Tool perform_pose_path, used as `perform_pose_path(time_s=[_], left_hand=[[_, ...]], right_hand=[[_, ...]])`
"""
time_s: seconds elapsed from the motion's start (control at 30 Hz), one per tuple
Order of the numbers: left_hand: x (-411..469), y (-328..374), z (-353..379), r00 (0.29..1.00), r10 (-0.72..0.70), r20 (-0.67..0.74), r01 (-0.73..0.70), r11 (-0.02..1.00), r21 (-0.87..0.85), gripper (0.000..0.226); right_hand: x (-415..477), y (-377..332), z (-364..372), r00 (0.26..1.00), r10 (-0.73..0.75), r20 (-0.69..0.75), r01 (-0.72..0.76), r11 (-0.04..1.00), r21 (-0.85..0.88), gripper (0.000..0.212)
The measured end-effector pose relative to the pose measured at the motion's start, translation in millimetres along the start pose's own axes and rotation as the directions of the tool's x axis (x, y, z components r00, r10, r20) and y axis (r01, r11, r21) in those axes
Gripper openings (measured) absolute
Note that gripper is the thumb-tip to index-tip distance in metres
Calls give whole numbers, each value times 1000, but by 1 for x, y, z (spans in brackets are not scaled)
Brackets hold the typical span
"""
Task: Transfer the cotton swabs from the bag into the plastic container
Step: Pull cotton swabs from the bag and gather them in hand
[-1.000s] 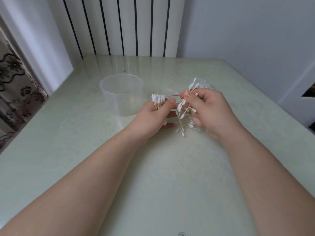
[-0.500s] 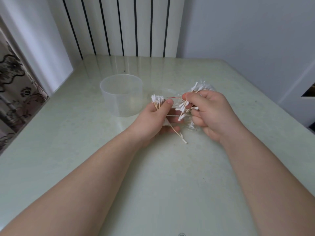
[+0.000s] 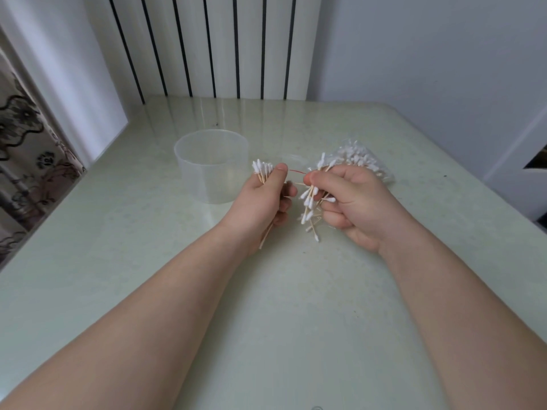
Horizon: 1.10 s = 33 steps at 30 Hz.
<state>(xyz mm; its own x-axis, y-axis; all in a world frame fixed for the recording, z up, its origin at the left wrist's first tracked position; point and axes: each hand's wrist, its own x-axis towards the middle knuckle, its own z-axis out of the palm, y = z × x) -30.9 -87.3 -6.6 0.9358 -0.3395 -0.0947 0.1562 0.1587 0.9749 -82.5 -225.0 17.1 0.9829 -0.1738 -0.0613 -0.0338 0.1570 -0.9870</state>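
Head view: this looks like the gathering step. The left hand (image 3: 260,202) clenches a tidy bundle of wooden-stemmed, white-tipped cotton swabs (image 3: 262,170) just right of the round translucent plastic container (image 3: 207,184). Farther right, the right hand (image 3: 352,199) grips tangled loose swabs (image 3: 309,202) by the crinkly clear bag (image 3: 365,159). The next move probably calls for dropping the bundle stems-down into the container.

Entry: one person, two arms in view.

- Left forearm (image 3: 133,315): bare along its whole visible length, smooth, broad at the lower edge of view and tapering to a narrower wrist.
- Right forearm (image 3: 444,306): bare likewise, with the same smooth surface and the same taper towards the wrist.
- Left hand (image 3: 260,208): bare and compact, with short rounded fingers and a plain thumbnail trimmed short.
- Right hand (image 3: 355,208): bare, full and rounded across the back, with softly marked knuckles and short, thick fingers.
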Motion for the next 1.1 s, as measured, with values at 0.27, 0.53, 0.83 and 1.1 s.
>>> perform_pose_path(time_s=[0.27, 0.53, 0.83, 1.1], left_hand=[[-5, 3, 1, 996, -19, 84, 17, 999, 27, 30], [-4, 2, 0, 998, 11, 69, -12, 1000, 4, 24], [4, 1, -4, 996, 0, -88, -4, 999, -49, 19], [-1, -7, 0, 989, 63, 135, -83, 985, 149, 36]], right_hand=[[-1, -3, 2, 1000, -14, 15, 11, 988, 154, 14], [0, 3, 8, 1000, 6, 23, -8, 997, 82, 5], [1, -4, 2, 999, 41, -16, -38, 991, 126, 9], [0, -8, -4, 965, 204, 166, -248, 917, 313, 2]])
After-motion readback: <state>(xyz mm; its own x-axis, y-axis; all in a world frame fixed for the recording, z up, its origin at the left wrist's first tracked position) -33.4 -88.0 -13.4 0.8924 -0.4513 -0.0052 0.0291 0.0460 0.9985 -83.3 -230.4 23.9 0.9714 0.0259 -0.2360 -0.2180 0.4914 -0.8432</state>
